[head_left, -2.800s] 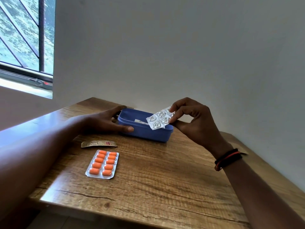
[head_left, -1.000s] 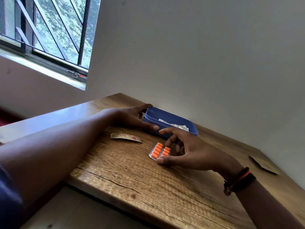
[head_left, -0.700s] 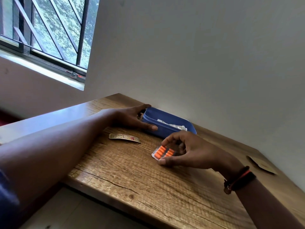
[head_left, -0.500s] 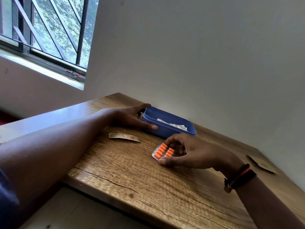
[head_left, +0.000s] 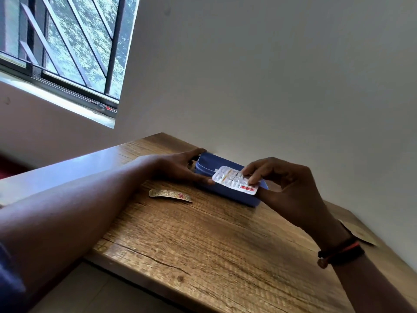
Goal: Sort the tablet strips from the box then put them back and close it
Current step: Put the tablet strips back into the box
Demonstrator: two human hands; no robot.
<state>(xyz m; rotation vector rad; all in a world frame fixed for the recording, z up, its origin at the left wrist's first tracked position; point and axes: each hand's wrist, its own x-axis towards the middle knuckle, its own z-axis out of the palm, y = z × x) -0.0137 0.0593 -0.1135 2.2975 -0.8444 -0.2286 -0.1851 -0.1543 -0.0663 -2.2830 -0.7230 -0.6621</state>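
My right hand (head_left: 291, 188) pinches a silver tablet strip (head_left: 234, 180), fingertips on top and thumb beneath. Its foil side faces up, with a red mark near the corner by my thumb, and I hold it tilted just above the blue box (head_left: 228, 196). My left hand (head_left: 178, 168) rests at the box's left end with its fingers straight, thumb laid along the near wall and index finger by the far corner. The box sits uncovered on the wooden table (head_left: 203, 245), close to the wall. A gold strip (head_left: 170, 195) lies flat on the table near my left thumb, apart from the box. A black and red band (head_left: 340, 254) circles my right wrist
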